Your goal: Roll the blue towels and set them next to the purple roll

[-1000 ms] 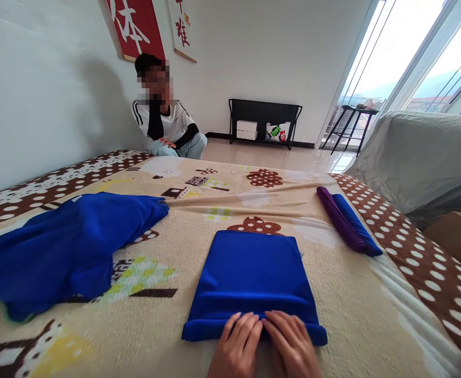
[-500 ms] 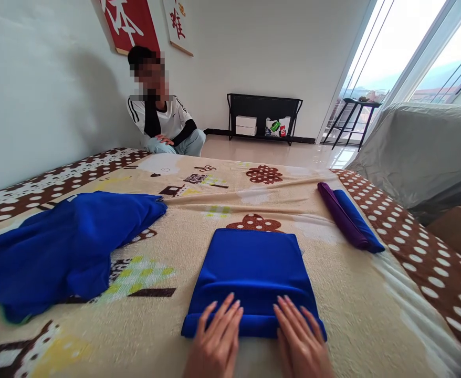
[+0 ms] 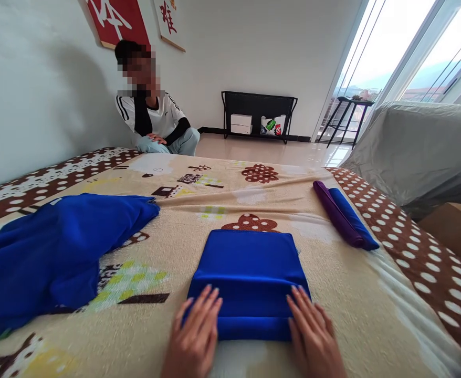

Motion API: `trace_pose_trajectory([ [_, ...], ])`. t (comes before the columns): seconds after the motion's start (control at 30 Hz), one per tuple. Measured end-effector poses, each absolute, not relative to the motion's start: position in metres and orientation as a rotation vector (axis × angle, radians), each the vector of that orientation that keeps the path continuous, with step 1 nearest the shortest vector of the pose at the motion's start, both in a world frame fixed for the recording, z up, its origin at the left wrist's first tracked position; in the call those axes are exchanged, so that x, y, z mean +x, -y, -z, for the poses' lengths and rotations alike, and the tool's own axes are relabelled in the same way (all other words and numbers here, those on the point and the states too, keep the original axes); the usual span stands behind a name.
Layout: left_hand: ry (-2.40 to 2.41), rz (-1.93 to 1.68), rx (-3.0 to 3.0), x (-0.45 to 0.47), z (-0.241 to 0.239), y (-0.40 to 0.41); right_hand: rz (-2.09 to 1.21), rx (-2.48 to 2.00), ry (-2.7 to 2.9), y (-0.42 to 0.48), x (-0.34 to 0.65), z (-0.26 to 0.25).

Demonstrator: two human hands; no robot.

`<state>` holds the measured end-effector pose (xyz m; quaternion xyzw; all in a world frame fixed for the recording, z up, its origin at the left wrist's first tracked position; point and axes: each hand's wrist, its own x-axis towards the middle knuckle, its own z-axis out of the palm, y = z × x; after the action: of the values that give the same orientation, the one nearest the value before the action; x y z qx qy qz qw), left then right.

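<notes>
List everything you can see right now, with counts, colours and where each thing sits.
Folded cloth: 1, blue, centre of blanket, rolled at near edge.
Loose cloth: 1, blue, crumpled at left.
Rolled cloths: 2, purple and blue, side by side at right.
Blanket: 1, beige with patterns, brown dotted border, under everything.
Seated person: 1, white top, by far wall.
Black rack: 1, against far wall, holding boxes.
Grey cover: 1, draped at right.
Left hand: flat on roll's left end.
Right hand: flat on roll's right end.
</notes>
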<state>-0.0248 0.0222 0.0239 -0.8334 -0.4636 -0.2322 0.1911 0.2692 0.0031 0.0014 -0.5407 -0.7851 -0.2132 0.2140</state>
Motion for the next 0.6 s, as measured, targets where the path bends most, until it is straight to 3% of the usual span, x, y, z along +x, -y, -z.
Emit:
trace_pose_trajectory([
  [0.17,1.176,0.498,-2.543,0.023,-0.023,-0.032,0.437,-1.44,2.3,-0.019,0.22,-0.002],
  [0.37,1.572,0.477,-2.271,-0.055,-0.009,-0.04,0.467,-1.735,2.154,-0.016,0.302,0.015],
  [0.6,1.258,0.737,-2.387,-0.079,-0.026,-0.008,0.552,-1.357,2.305,0.019,0.334,0.004],
])
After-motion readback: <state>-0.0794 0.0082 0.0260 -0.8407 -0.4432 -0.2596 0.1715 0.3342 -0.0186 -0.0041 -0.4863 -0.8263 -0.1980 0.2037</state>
